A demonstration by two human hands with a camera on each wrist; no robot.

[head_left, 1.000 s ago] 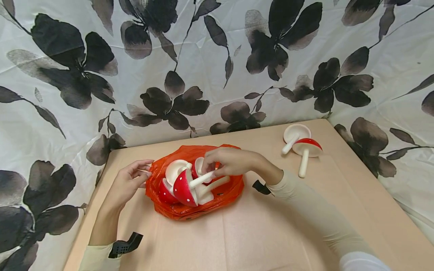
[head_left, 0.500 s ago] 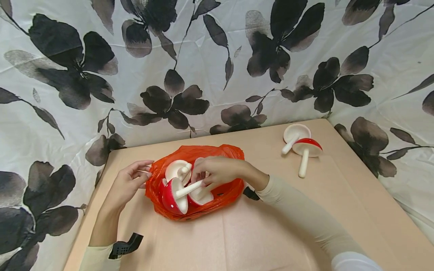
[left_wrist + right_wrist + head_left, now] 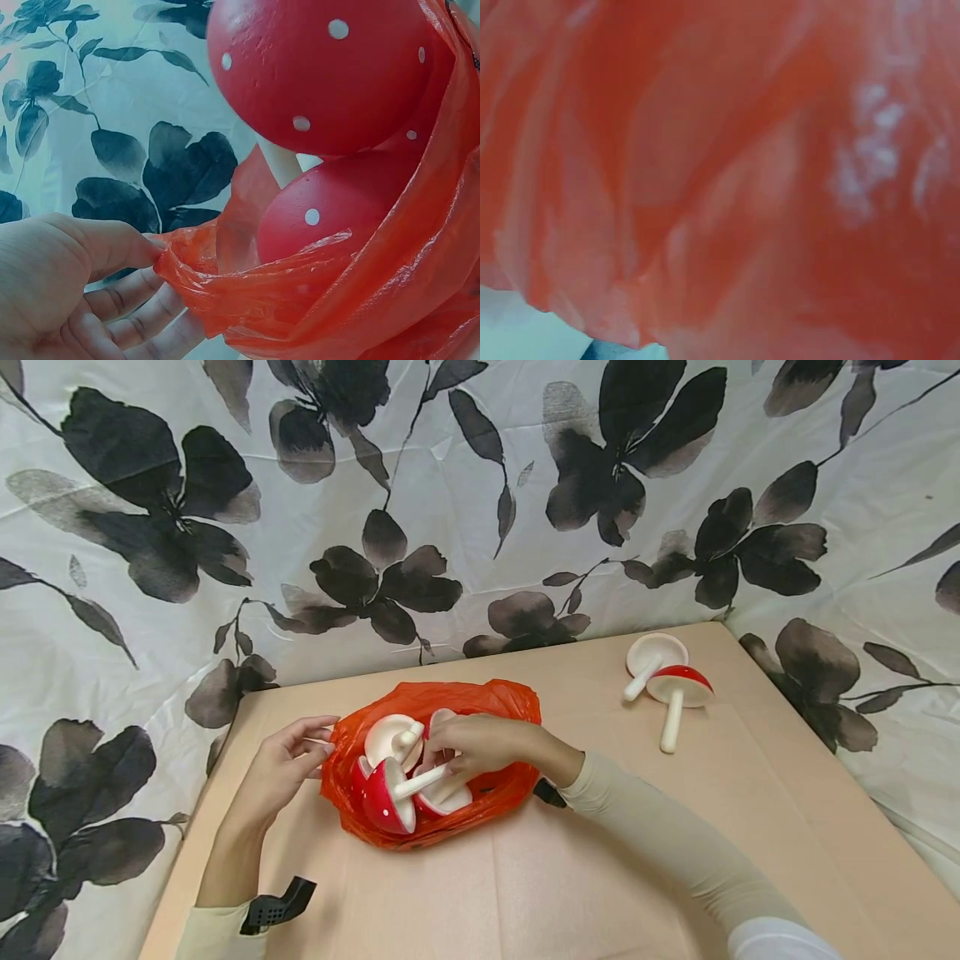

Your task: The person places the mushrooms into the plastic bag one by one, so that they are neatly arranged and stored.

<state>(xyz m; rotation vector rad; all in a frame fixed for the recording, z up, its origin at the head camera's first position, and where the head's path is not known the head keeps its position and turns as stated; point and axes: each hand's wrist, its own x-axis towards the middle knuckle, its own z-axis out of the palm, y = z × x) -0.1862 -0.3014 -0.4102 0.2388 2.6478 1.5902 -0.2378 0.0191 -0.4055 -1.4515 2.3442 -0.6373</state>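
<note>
An orange plastic bag (image 3: 495, 693) lies on the table with several toy mushrooms inside, their caps red with white dots and their stems white. My right hand (image 3: 491, 745) reaches into the bag and pinches the stem of a toy mushroom (image 3: 385, 800) whose cap tilts to the left. Another mushroom (image 3: 390, 739) rests cap-underside up behind it. At the left side, my left hand (image 3: 288, 756) pinches the bag's edge between thumb and fingers. The left wrist view shows that grip close up beside a dotted red cap (image 3: 322, 75). Only orange plastic fills most of the right wrist view.
Two more toy mushrooms lie at the back right of the light wooden table (image 3: 420, 902): one showing its white underside (image 3: 658, 652), the other with a red-topped cap (image 3: 681, 687). A white cloth with dark flowers (image 3: 465, 510) hangs behind the table.
My right hand has moved left and slightly down into the bag, and the pinched mushroom has shifted left with it. The left hand stays at the bag's edge.
</note>
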